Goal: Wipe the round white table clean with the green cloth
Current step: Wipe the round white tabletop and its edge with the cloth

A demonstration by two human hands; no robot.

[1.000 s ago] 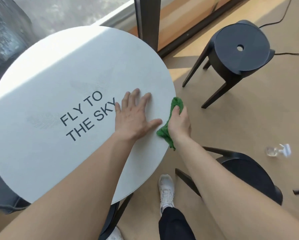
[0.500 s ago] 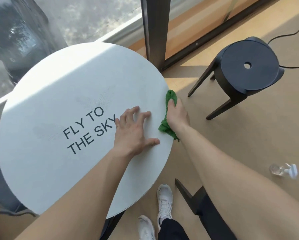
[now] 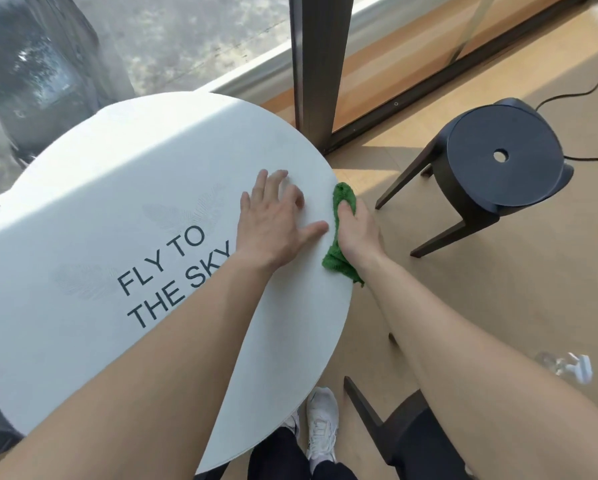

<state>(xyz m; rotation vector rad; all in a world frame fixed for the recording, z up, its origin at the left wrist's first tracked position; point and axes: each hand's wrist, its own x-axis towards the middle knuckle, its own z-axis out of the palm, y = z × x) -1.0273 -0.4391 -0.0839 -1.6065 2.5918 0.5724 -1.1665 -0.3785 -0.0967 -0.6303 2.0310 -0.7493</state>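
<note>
Shoes (image 3: 321, 424) stand under the near rim of the table (image 3: 100, 209). Your left hand (image 3: 273, 223) lies flat and open on its top, likely steadying it. Just beside, your right hand (image 3: 358, 233) clasps the green cloth (image 3: 342, 197) against the table's right edge, wiping the rim. Beyond that edge stands a black stool (image 3: 498, 161).

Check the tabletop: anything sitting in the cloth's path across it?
No loose object visible. The green cloth is in the right hand at the round white table's right edge. The only thing on the surface is the left hand, pressed flat just beside the cloth; its forearm crosses the near side.
</note>
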